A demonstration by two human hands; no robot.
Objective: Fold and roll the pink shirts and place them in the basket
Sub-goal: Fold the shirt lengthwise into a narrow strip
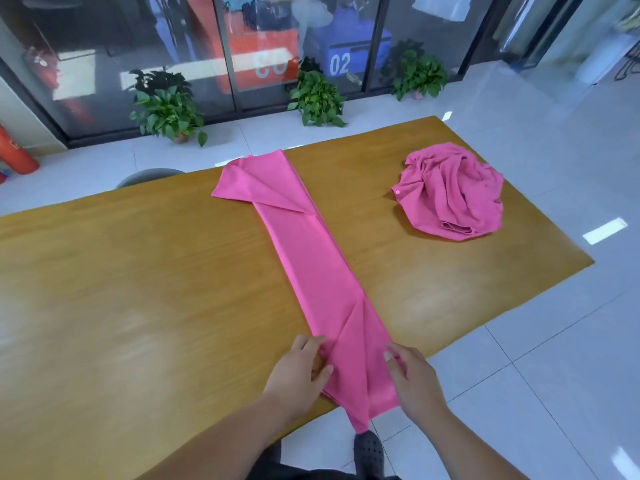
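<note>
A pink shirt (311, 258) lies folded into a long narrow strip across the wooden table (138, 271), one sleeve spread at its far end and its near end hanging over the table's front edge. My left hand (301, 372) pinches the strip's left edge near that end. My right hand (412, 379) holds the strip's right edge, fingers curled onto the cloth. A second pink shirt (450, 192) sits crumpled in a heap at the far right of the table. No basket is in view.
Three potted plants (166, 109) stand on the tiled floor along a glass wall behind the table. A grey chair back (149, 176) shows past the table's far edge. A red extinguisher (15, 150) is at the far left. My dark shoe (369, 452) is below the table's edge.
</note>
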